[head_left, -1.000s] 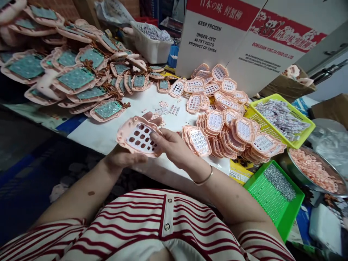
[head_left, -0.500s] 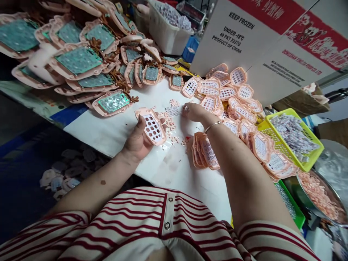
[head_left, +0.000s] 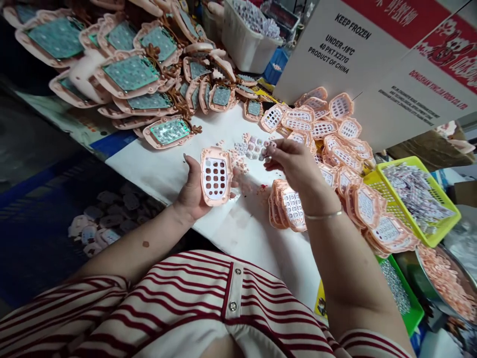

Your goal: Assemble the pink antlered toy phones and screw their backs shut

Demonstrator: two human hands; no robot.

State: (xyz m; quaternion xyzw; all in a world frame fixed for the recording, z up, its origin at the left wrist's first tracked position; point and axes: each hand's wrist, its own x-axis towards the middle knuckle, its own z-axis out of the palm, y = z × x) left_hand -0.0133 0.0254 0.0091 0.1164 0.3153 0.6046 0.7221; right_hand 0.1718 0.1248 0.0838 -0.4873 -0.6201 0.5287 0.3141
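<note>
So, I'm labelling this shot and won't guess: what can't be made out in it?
In the head view:
Pink casing: its back faces away, towards the left hand.
Button pad: one end covered by the right hand.
Carton: top lettering cut off by the upper edge.
Pink pieces: too small to count.
Green tray: left part behind the right arm.

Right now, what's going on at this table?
A person works bare-handed over a white tabletop. The left hand holds a pink shell with rows of holes; the right hand pinches a pale keypad sheet by one end, apart from the shell. More pink shells stand stacked near the right forearm, and teal-faced shells lie heaped to the person's left.
</note>
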